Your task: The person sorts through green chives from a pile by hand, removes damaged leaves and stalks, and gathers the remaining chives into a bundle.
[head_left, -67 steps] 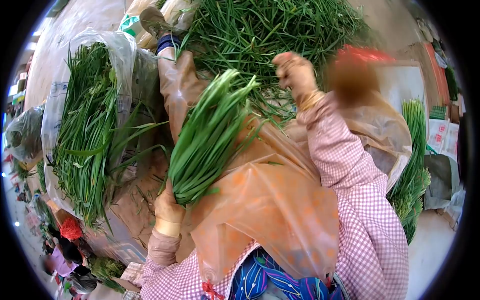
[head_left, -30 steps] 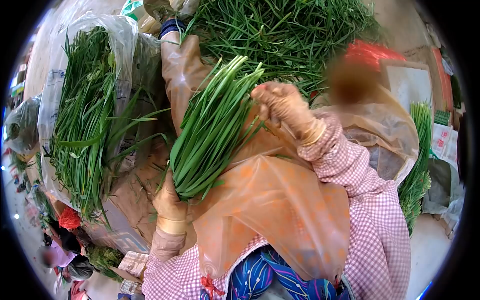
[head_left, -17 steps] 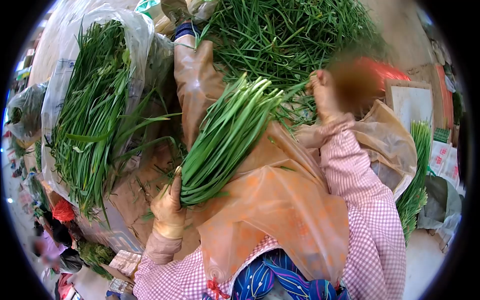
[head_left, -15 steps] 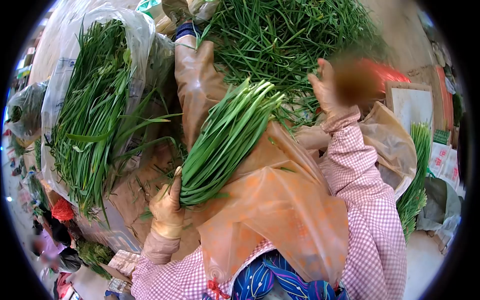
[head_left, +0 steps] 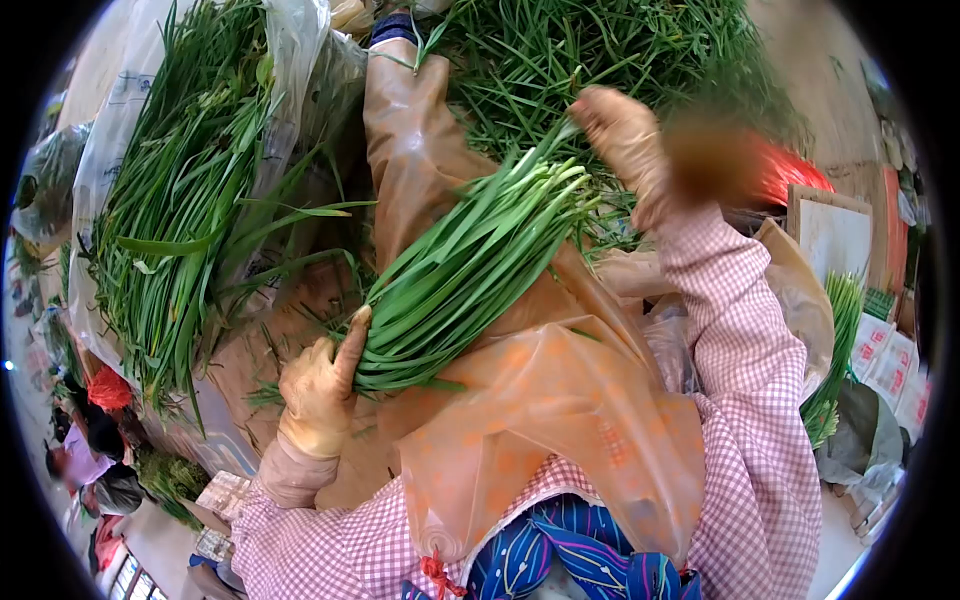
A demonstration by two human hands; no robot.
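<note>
A thick bundle of long green stalks (head_left: 470, 285) lies slanted across my orange-brown apron (head_left: 550, 400), its pale cut ends up and to the right. My left hand (head_left: 322, 390), in a pale glove, is wrapped round the lower leafy end. Beyond the pale ends, my gloved right hand (head_left: 622, 130) has its fingers pressed together at the tip of a few stalks that reach up from the bundle. A large loose pile of green stalks (head_left: 600, 50) spreads behind that hand.
At the left stands an open clear plastic bag (head_left: 88, 225) full of long green leaves (head_left: 180, 240). A red plastic bag (head_left: 790, 175) and a white board (head_left: 832, 235) are at the right, near upright green stalks (head_left: 838, 320). A person (head_left: 85, 455) shows at the lower left.
My right hand has gone from raised with fingers apart to closed on stalks at the bundle's pale end. My left hand keeps its hold. The view has shifted a little.
</note>
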